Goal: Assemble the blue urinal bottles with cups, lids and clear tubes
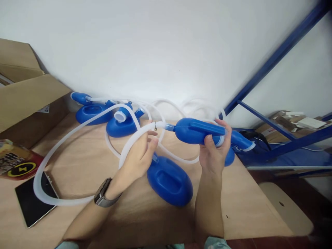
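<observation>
A white wall backs a light wooden desk (77, 162) strewn with blue plastic bottles and loops of clear tubing. The right hand (214, 152) holds one blue bottle (197, 130) up above the desk, its fingers (225, 128) curled around the bottle's neck end. A pale tube (77, 135) runs out of the bottle's other end to the left hand (138, 157), whose fingers (153, 141) are pressed together, pinching the tube near a small metal ring (155, 126); from there the tube sweeps in a wide loop down across the desk. A watch (103, 193) sits on the left wrist. Just below the held bottle, a second blue bottle (169, 181) lies on the desk between the two forearms. Well to the left of the held bottle, near the wall, two more blue bottles (109, 116) rest with tubes tangled about them. Farther left stands a cardboard box (26, 93), with a dark phone (32, 202) and a red packet (17, 160) below it. Right of the held bottle rises a blue metal rack (272, 62).
</observation>
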A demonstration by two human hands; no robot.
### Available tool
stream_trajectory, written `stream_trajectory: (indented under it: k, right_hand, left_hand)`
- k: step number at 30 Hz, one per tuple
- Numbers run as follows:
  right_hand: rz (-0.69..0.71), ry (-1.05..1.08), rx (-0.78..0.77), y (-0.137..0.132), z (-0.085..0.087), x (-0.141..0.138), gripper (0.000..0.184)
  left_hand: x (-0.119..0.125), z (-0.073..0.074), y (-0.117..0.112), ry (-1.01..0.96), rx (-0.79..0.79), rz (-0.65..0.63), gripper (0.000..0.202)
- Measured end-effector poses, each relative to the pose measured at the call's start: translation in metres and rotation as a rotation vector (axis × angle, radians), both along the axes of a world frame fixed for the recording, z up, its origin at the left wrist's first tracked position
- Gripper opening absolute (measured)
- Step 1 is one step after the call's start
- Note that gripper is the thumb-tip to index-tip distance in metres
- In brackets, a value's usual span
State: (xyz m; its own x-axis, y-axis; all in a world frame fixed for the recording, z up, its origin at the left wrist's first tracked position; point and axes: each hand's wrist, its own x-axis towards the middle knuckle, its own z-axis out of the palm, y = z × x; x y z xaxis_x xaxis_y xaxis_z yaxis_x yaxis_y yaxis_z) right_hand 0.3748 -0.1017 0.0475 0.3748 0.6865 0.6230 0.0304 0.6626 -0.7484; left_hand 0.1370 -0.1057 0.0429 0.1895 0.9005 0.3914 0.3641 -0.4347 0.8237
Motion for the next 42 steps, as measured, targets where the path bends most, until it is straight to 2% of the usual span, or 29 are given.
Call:
stream_trajectory:
  k: [7,12,16,22,25,28,33,37,39,42]
  right_hand:
    - [0.046,-0.099,0.034,-0.002,-0.001,0.001,0.053]
    - [0.042,-0.14,0.033,-0.004,-0.001,-0.001,0.053]
    - [0.044,-0.191,0.069,-0.005,0.0,0.0,0.052]
    - [0.018,-0.217,0.106,-0.004,0.0,0.005,0.051]
    - [-0.004,-0.233,0.101,-0.004,-0.001,0.007,0.053]
    - [-0.016,-0.257,0.102,-0.004,0.0,0.008,0.054]
    - [0.009,-0.292,0.144,-0.007,0.005,0.009,0.053]
    - [0.098,-0.399,0.243,-0.009,0.008,0.013,0.048]
    - [0.143,-0.45,0.3,-0.008,0.009,0.016,0.044]
    - [0.136,-0.487,0.356,-0.007,0.008,0.02,0.04]
  left_hand:
    - [0.003,-0.008,0.002,-0.141,0.014,0.02,0.046]
    - [0.009,-0.008,-0.002,-0.324,-0.055,-0.038,0.047]
    - [0.012,-0.006,-0.006,-0.389,-0.118,-0.03,0.042]
    - [0.011,-0.008,-0.007,-0.546,-0.186,-0.202,0.038]
    - [0.014,-0.005,-0.007,-0.601,-0.27,-0.181,0.044]
    - [0.016,-0.003,-0.006,-0.57,-0.327,-0.152,0.043]
    - [0.013,-0.005,-0.003,-0.415,-0.281,-0.151,0.042]
    - [0.013,-0.004,-0.003,-0.31,-0.27,-0.229,0.046]
    - [0.014,-0.005,-0.004,-0.313,-0.315,-0.285,0.045]
    - [0.016,-0.01,-0.003,-0.319,-0.402,-0.382,0.045]
